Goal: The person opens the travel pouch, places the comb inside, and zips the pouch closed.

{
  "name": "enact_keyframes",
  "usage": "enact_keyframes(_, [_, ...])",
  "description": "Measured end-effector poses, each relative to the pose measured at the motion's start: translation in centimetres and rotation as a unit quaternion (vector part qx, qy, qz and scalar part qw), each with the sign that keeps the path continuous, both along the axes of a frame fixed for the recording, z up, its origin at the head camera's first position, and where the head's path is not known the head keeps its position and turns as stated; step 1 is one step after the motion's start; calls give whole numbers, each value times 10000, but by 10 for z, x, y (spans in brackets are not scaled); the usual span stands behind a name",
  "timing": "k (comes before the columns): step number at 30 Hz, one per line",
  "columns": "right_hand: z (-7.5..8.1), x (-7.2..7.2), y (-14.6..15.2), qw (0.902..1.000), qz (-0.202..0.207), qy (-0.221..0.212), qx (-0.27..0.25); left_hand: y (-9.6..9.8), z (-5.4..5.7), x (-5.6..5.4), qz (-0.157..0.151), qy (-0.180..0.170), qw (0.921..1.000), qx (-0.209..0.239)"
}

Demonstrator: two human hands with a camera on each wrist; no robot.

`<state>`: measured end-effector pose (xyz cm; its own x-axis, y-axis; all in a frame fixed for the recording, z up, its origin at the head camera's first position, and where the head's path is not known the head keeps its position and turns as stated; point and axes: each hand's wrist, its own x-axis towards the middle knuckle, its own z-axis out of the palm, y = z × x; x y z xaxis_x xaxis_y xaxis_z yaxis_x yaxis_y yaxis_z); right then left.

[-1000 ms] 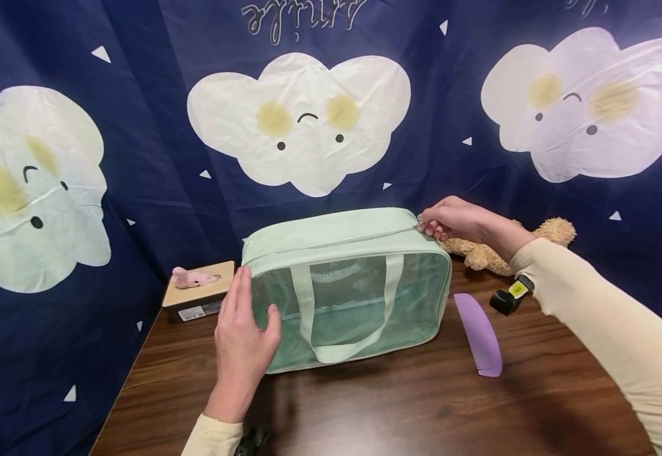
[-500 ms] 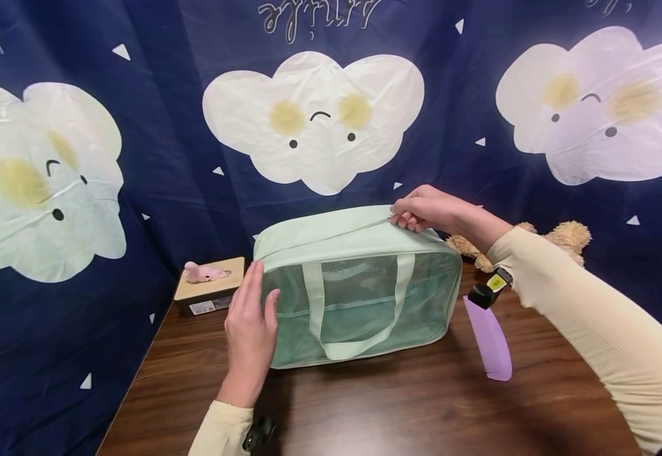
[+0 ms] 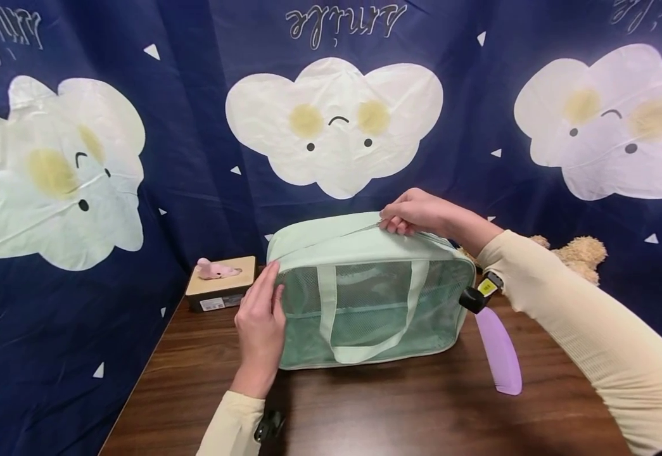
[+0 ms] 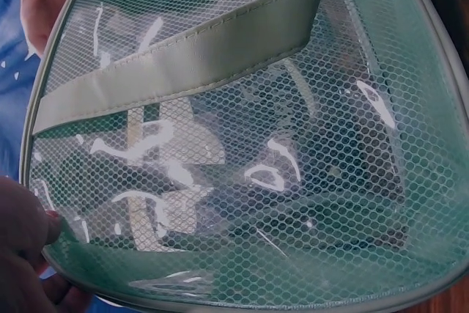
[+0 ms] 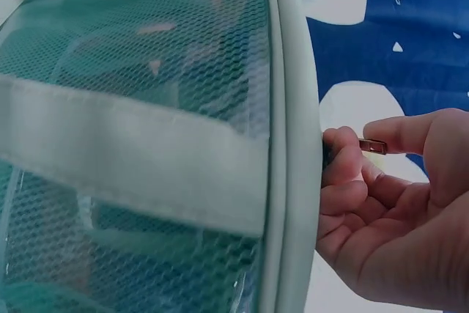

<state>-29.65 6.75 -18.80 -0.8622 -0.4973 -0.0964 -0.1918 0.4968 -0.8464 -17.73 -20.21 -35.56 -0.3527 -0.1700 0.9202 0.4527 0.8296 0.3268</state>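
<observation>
Right hand (image 3: 413, 212) pinches a small metal zipper pull (image 5: 374, 146) between thumb and curled fingers, at the top of a pale green bag (image 3: 367, 310). Left hand (image 3: 259, 323), fingers nearly straight and thumb set apart, rests against the bag's upper left corner. The bag stands upright in the middle of a dark wooden table (image 3: 399, 411), its see-through mesh front facing the person, a looped strap (image 3: 327, 304) hanging down it. Just right of it lies a purple comb (image 3: 500, 354), its upper end hidden behind a black wrist device (image 3: 472, 300). Behind the right arm is a fluffy tan toy (image 3: 581, 256), partly covered. Left of the bag, a box (image 3: 216, 297) bears a small pink toy (image 3: 216, 270).
</observation>
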Motion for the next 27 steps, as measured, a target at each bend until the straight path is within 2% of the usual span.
enact_keyframes(8, [8, 4, -39, 9970, 316, 400, 584, -3, -3, -2, 50, 136, 9998, 151])
enact_keyframes(13, [15, 9, -72, 9947, 510, 362, 815, -4, -1, -2, 48, 224, 9995, 239])
enact_keyframes(17, [21, 14, -96, 9901, 642, 366, 1191, -4, 0, -1, 30, 264, 9991, 315])
enact_keyframes(24, [27, 21, -127, 9726, 1016, 461, 2039, -2, 1, 2, 11, 338, 9987, 390])
enact_keyframes(27, [30, 21, -132, 9563, 1137, 377, 2666, -1, 2, 2, 5, 349, 9989, 325])
